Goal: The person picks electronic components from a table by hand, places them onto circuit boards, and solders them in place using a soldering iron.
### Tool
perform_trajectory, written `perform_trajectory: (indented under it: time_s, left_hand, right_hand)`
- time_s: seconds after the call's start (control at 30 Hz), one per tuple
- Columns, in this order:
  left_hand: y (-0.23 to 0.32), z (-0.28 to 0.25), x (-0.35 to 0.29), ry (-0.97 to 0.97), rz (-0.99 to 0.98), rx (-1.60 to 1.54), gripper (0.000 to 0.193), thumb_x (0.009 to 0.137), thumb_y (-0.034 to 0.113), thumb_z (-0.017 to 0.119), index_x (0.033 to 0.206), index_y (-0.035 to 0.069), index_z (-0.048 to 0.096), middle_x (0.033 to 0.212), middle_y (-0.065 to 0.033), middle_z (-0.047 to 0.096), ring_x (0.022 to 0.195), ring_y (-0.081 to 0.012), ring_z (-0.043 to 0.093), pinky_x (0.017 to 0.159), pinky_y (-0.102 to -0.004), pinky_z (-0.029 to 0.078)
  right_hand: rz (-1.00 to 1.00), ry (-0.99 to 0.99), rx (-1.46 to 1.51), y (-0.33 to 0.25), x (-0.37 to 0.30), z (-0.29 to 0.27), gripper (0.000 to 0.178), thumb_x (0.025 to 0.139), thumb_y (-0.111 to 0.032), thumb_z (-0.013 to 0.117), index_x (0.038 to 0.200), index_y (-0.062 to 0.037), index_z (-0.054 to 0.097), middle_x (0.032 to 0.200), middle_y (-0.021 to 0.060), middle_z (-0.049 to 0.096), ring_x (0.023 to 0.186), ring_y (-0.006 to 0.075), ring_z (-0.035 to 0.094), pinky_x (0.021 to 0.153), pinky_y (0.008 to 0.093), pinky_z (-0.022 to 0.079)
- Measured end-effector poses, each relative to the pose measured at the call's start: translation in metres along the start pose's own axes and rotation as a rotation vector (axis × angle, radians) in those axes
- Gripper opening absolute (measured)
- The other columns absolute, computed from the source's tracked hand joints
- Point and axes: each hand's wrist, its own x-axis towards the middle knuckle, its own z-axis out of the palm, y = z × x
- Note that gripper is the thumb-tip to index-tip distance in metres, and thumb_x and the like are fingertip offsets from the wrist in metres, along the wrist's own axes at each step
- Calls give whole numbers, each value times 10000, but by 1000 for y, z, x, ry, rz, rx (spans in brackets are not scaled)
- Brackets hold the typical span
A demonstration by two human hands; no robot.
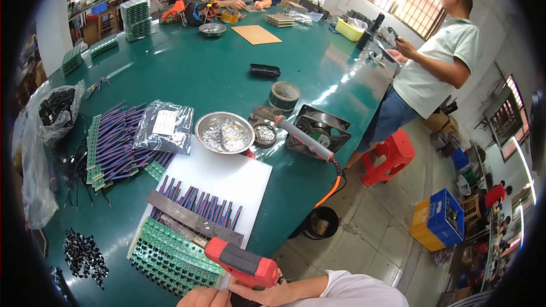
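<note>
My right hand [267,294] grips a red and black pistol-shaped hand tool [242,262], its front end pointing left over a green circuit-board panel [170,256]. Beside it at the lower edge, my left hand [200,297] is partly cut off, its fingers curled; what they hold is hidden. Rows of small black parts cover the panel's near side. Across its far side lies a dark flat bar [196,216], with purple-and-black wires [200,199] sticking out beyond. The panel rests on a white foam sheet [250,185].
Beyond the panel stand a metal bowl [224,149] of silvery bits, a soldering iron [301,139] in its coil holder, a black fan [321,128] and a tape roll [284,95]. Leftward lie wired boards [116,142] and loose black parts [85,256]. A person [435,62] stands right.
</note>
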Motion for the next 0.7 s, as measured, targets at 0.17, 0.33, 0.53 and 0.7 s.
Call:
perform_trajectory:
  time_s: [0.17,0.33,0.53,0.7]
  left_hand:
    - [-3,-1,-3,31,20,-13,183,736,7,728,899,-18,648,795,-133,604,641,-268,603,549,-330,493]
    - [-1,-2,-2,17,31,-34,205,714,14,756,881,-11,639,794,-137,610,633,-276,600,544,-336,491]
    - [3,-8,-2,-38,-70,-28,195,734,-6,720,905,-17,627,817,-175,620,684,-319,620,588,-376,516]
    - [-6,-7,-4,-64,-98,-70,200,735,-11,708,915,-18,622,823,-175,623,695,-323,622,606,-384,520]
  right_hand:
    - [-63,0,18,3,2,6,286,760,-44,764,1008,-27,622,892,35,654,801,111,614,722,261,504]
    - [-352,-33,-94,2,7,6,271,775,-31,745,1012,-33,613,890,31,651,803,110,617,711,259,503]
    - [-320,2,-23,15,13,18,329,778,-36,741,1057,-33,566,869,23,637,767,96,598,685,246,492]
    - [256,-50,351,-23,15,15,336,781,-42,737,1068,-36,562,867,17,630,772,85,585,683,243,484]
